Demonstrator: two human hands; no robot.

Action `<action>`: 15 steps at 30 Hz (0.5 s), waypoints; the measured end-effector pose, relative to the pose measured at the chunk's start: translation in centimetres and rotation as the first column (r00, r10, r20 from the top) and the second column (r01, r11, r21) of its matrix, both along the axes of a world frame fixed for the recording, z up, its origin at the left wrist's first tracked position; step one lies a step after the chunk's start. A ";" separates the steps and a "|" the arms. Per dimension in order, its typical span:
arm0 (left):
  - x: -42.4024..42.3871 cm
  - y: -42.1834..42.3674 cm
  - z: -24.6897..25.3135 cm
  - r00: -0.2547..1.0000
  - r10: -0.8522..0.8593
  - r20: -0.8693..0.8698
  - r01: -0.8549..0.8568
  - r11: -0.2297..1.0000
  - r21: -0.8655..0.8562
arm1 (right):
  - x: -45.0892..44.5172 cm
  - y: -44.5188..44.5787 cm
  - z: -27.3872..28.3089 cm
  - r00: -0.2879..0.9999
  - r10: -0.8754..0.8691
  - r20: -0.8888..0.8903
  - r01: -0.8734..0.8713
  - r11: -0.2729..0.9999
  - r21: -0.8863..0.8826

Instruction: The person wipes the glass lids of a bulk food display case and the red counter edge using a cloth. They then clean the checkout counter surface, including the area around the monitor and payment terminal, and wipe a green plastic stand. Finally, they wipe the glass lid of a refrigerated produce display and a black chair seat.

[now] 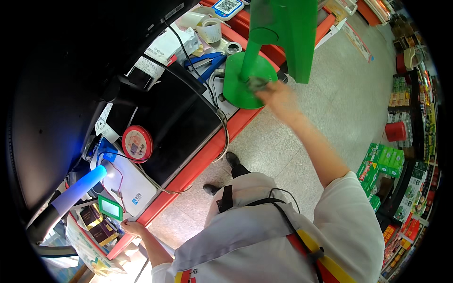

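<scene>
My right hand [279, 97] is blurred and grips a small grey rag [257, 84]. The rag lies against the round base [247, 97] of a green stand, close to where its post [250, 60] meets the base. Above rises the stand's broad green body [300, 42]. My left hand [132, 228] rests at the counter's red edge [170, 192], beside a small green-framed panel [110, 208] and the corner of a white flat device [141, 191]. Its fingertips are partly hidden, so whether it holds anything is unclear.
A large black monitor [46, 106] looms on the left. Loose cables [223, 123] hang over the counter edge. A blue stapler [208, 65], a paper roll [210, 30] and a red round tin [137, 144] sit on the counter. Stocked shelves [407, 116] stand across the floor at right.
</scene>
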State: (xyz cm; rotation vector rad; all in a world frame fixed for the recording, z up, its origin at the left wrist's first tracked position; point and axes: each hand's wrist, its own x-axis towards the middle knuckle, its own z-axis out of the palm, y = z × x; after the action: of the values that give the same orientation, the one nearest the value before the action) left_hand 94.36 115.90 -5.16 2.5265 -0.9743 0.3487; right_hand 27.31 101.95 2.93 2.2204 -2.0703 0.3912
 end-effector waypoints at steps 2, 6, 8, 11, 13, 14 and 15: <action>-0.7 -0.4 0.7 0.999 -0.035 0.014 0.035 0.999 0.012 | -3.5 -2.3 0.5 0.973 -0.232 0.022 0.230 0.971 0.066; -0.5 -0.7 0.7 1.000 -0.017 -0.002 0.017 1.000 -0.008 | -3.1 -4.6 -1.2 0.991 -0.135 -0.002 0.135 0.989 -0.057; 0.3 0.1 -0.3 1.000 0.005 -0.010 -0.005 1.000 -0.017 | -0.6 -1.2 -0.5 1.000 0.003 -0.018 -0.003 0.999 -0.047; -0.1 -0.1 0.0 0.999 -0.050 0.003 0.050 0.998 -0.032 | -1.9 -1.6 -0.2 0.998 -0.034 -0.049 0.033 0.999 -0.033; 0.2 -0.2 0.0 0.999 -0.049 0.008 0.049 0.999 -0.010 | -3.3 -3.4 0.1 0.987 -0.147 -0.069 0.146 0.989 -0.030; 0.3 -0.3 0.0 0.999 -0.052 0.007 0.052 0.999 -0.006 | -3.4 -3.8 -0.1 0.980 -0.195 -0.032 0.195 0.981 -0.022; 0.3 -0.4 -0.2 0.999 -0.049 0.004 0.049 0.999 -0.009 | -3.4 -4.7 -0.2 0.971 -0.238 0.004 0.238 0.971 -0.020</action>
State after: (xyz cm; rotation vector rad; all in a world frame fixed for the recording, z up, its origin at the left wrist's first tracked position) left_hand 94.67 115.53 -5.34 2.4894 -1.0320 0.3429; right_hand 23.93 97.24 2.69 1.9287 -2.2875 0.3907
